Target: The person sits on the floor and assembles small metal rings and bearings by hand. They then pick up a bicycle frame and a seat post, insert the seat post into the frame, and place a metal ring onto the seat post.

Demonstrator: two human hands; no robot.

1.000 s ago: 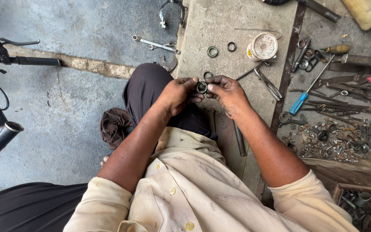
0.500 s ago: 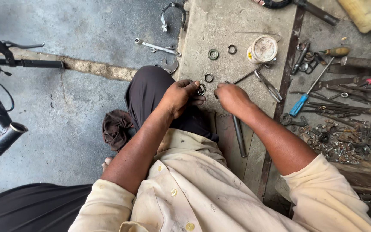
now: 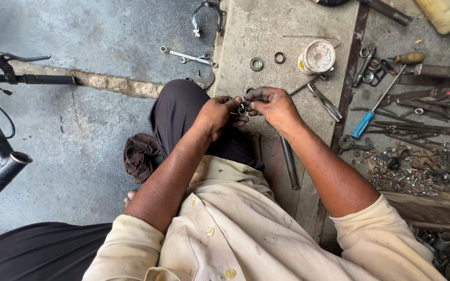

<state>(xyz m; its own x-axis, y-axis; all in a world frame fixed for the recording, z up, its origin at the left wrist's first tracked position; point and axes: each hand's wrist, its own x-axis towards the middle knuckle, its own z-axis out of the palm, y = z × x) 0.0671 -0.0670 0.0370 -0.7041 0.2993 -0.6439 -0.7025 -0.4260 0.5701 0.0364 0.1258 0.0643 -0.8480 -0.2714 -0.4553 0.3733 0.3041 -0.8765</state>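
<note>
Both hands meet above the knee: the left hand (image 3: 215, 115) and the right hand (image 3: 273, 105) are closed with their fingertips on a small dark ring part (image 3: 242, 109) held between them, above the edge of the concrete slab (image 3: 266, 31); to do it well, I think, the left should keep the ring steady while the right works in small movements; small pieces can fall, so better to stay low over the slab.

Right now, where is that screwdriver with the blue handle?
In the head view, the blue-handled screwdriver lies on the ground to the person's right, beyond the right hand, between the pliers and the heap of small metal parts.
</note>
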